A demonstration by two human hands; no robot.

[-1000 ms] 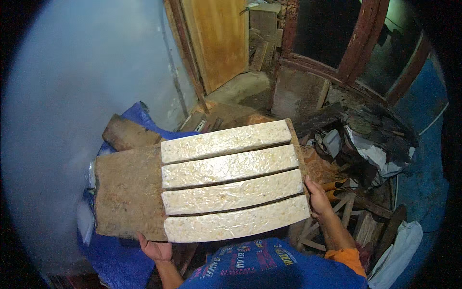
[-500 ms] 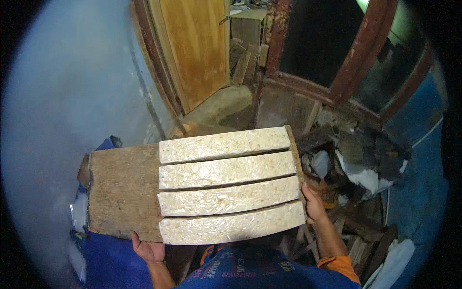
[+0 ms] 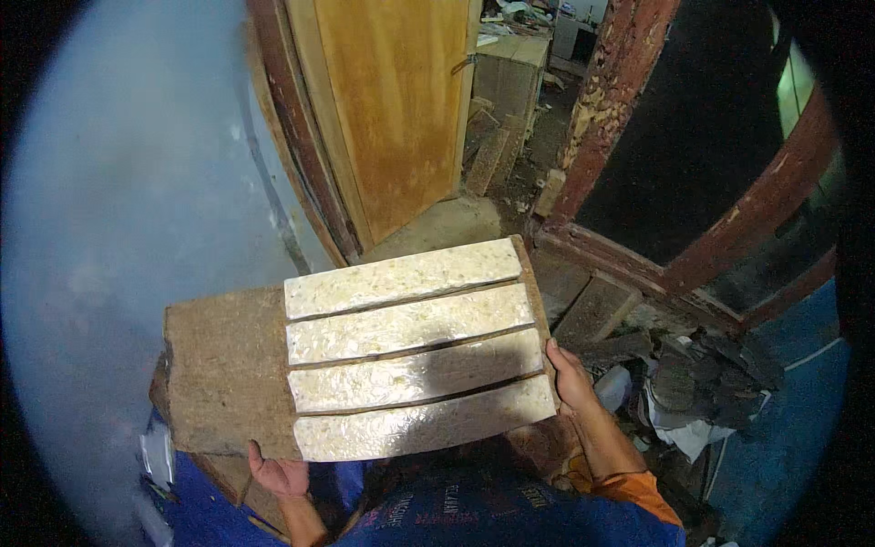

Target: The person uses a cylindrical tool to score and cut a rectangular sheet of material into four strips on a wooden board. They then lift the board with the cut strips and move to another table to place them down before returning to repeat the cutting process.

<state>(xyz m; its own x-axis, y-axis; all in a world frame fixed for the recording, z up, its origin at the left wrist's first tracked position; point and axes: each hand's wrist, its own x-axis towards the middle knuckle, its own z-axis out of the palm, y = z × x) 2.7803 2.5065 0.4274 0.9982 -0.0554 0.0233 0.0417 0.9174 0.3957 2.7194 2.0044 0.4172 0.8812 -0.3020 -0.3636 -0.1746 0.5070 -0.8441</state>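
A brown wooden board [image 3: 228, 374] is held up level in front of my body. Several long pale slabs [image 3: 401, 278], which look like tempeh in shiny clear plastic, lie side by side across its middle and right. Bare wood shows on the left part. My left hand [image 3: 278, 474] supports the near edge, thumb on top and fingers partly hidden beneath. At the right end, my right hand [image 3: 572, 376] grips the board's edge, with its fingertips out of sight underneath. A dark shadow falls over the nearer slabs.
Ahead, a wooden door [image 3: 392, 109] stands open into a cluttered room with a wooden cabinet [image 3: 515, 68]. A worn red-brown frame [image 3: 611, 82] borders the opening. Scrap and rubbish [image 3: 706, 392] pile up at right; a pale blue wall [image 3: 137, 201] rises at left.
The view has turned so that the doorway shows more fully and the frame sits farther right. The board appears slightly more to the left, and a shadow has come over the slabs. Both grips are unchanged.
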